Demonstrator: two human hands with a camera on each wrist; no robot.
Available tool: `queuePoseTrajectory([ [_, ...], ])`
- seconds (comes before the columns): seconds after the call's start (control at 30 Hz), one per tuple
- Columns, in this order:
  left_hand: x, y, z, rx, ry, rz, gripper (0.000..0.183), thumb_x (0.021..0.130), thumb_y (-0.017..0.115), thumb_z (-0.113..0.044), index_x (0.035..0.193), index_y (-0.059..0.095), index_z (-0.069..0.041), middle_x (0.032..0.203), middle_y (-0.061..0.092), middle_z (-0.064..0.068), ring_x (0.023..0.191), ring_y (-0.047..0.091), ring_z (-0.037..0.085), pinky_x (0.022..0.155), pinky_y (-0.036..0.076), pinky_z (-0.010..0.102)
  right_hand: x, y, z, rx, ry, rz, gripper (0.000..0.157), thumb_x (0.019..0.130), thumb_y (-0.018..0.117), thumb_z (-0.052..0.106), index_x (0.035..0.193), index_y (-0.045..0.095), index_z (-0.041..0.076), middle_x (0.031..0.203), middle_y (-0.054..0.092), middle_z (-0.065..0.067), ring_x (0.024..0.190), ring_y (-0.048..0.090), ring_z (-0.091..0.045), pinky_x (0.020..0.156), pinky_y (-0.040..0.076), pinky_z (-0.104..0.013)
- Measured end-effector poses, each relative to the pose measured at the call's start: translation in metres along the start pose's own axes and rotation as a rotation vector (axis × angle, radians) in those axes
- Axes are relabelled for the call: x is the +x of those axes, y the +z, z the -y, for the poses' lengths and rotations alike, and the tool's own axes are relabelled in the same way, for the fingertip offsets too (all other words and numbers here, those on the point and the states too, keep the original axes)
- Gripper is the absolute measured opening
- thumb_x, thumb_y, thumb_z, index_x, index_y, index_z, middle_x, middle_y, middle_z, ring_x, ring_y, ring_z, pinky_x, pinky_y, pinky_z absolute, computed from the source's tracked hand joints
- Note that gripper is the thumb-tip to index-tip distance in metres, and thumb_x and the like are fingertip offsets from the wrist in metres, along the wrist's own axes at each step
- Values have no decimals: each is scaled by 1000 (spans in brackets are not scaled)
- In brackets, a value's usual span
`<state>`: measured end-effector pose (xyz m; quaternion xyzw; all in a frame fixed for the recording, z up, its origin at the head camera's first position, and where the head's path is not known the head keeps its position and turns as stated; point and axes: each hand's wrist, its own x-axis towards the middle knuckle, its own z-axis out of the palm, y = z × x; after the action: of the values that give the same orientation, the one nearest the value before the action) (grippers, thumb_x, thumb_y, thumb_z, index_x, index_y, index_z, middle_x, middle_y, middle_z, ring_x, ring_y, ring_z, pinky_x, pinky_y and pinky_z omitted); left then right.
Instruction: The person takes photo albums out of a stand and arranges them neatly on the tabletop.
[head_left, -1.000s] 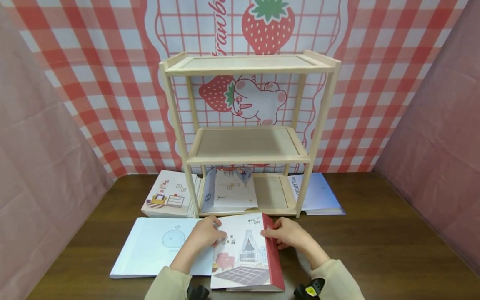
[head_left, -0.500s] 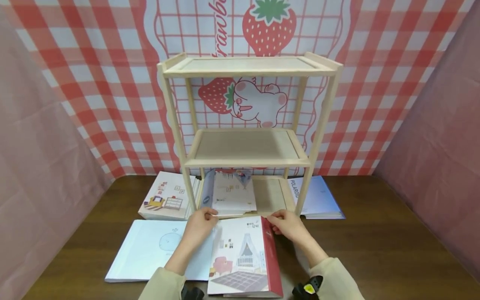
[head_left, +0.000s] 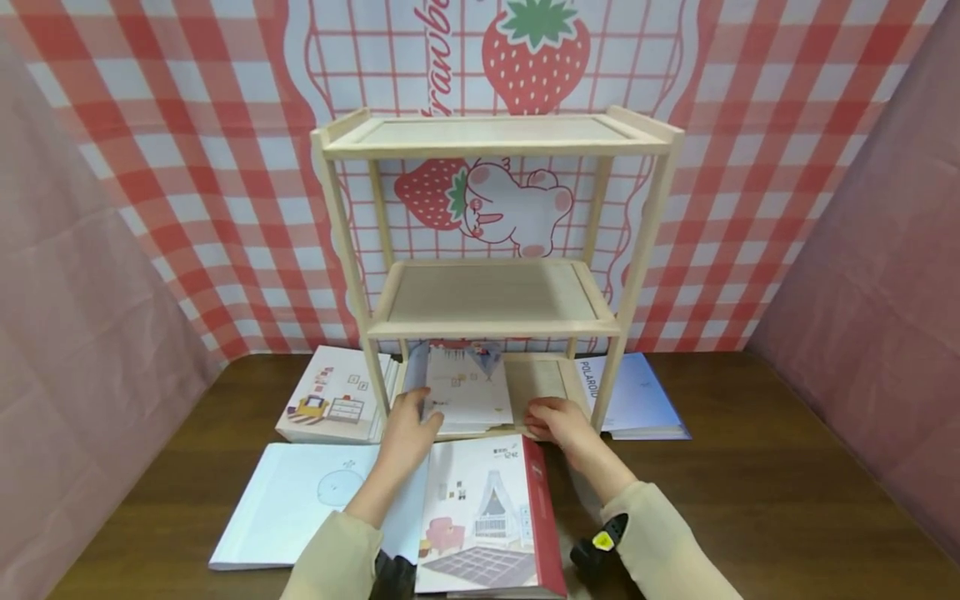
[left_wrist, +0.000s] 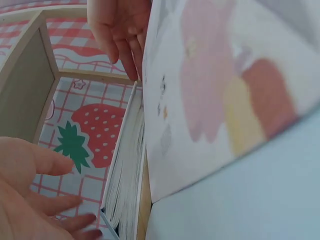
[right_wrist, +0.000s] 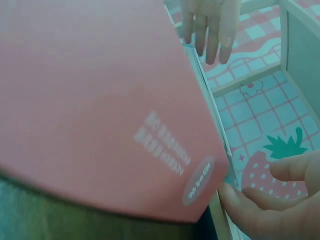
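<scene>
A book with a white cover and a red spine (head_left: 480,517) lies on the table in front of the wooden shelf rack (head_left: 495,327); its red side (right_wrist: 100,110) fills much of the right wrist view. Behind it, on the bottom shelf, lies a white-covered book (head_left: 468,396), its page edges (left_wrist: 125,175) visible in the left wrist view. My left hand (head_left: 408,433) is at this shelf book's left front corner, fingers loosely extended; contact is unclear. Over the shelf's right front part is my right hand (head_left: 562,427), fingers loosely bent, holding nothing visible.
A pale blue book (head_left: 300,500) lies flat at the left front. Several stacked books (head_left: 333,396) lie left of the rack, and a blue POLAROID album (head_left: 637,396) lies right of it. The rack's posts rise close to both hands.
Both hands have left the red-spined book and moved forward to the bottom shelf. The red-spined book stays lying in front of the rack.
</scene>
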<state>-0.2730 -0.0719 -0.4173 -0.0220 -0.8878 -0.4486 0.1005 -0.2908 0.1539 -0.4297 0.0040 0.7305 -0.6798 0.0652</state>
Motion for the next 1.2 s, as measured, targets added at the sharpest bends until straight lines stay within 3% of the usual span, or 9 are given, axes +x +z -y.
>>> queuePoseTrajectory([
  [0.17, 4, 2, -1, 5, -75, 63, 52, 85, 52, -15, 127, 41, 12, 127, 39, 34, 118, 40, 46, 100, 33, 52, 7, 6, 1, 99, 61, 66, 46, 92, 41, 5, 127, 29, -23, 124, 40, -39, 107, 53, -31, 94, 44, -39],
  [0.33, 7, 3, -4, 13, -124, 81, 54, 85, 51, -17, 128, 39, 13, 130, 36, 35, 119, 38, 48, 99, 34, 53, 34, 3, -19, 185, 62, 150, 53, 88, 52, 11, 126, 33, -20, 117, 48, -36, 107, 55, -33, 93, 45, -40],
  [0.43, 9, 3, -7, 9, -158, 83, 55, 85, 50, -18, 129, 38, 13, 131, 36, 35, 120, 37, 48, 99, 34, 53, 39, 6, -18, 194, 81, 148, 51, 88, 52, 11, 126, 36, -20, 114, 51, -33, 104, 56, -31, 92, 45, -41],
  [0.53, 11, 1, -9, 3, -181, 85, 55, 86, 50, -20, 128, 39, 14, 131, 39, 34, 120, 39, 47, 99, 35, 52, 30, 15, -4, 164, 124, 98, 46, 89, 46, 5, 125, 35, -20, 113, 52, -31, 101, 56, -28, 93, 44, -42],
  [0.73, 16, -3, -13, -26, -218, 103, 56, 87, 49, -23, 128, 40, 14, 129, 41, 33, 120, 40, 45, 99, 35, 50, 22, 26, 12, 180, 153, 81, 42, 89, 42, 0, 123, 34, -23, 103, 50, -24, 91, 55, -23, 91, 46, -41],
  [0.93, 18, -2, -13, -156, -256, 111, 55, 86, 50, -16, 129, 37, 15, 130, 40, 33, 122, 39, 44, 100, 35, 49, 27, 27, 9, 245, 186, 48, 4, 84, 46, -7, 88, 47, -10, 88, 39, -11, 77, 53, -17, 90, 46, -43],
  [1.0, 19, -1, -12, -177, -266, 107, 55, 86, 50, -14, 130, 35, 15, 131, 39, 34, 122, 38, 44, 100, 35, 49, 29, 28, 6, 246, 191, 33, 2, 83, 47, -10, 84, 47, -8, 88, 39, -11, 76, 53, -16, 91, 45, -44],
  [1.13, 19, 1, -12, -192, -277, 90, 55, 86, 51, -12, 130, 34, 15, 131, 38, 34, 122, 38, 45, 99, 36, 49, 42, 25, -12, 245, 161, 40, 20, 81, 51, -12, 100, 48, -18, 97, 46, -19, 84, 58, -23, 89, 47, -43],
  [1.2, 19, 0, -12, -197, -281, 85, 55, 86, 52, -12, 130, 34, 14, 131, 39, 34, 121, 39, 45, 98, 37, 50, 69, 16, -42, 283, 151, 76, 28, 78, 56, -12, 103, 48, -19, 100, 48, -21, 88, 60, -26, 86, 49, -41],
])
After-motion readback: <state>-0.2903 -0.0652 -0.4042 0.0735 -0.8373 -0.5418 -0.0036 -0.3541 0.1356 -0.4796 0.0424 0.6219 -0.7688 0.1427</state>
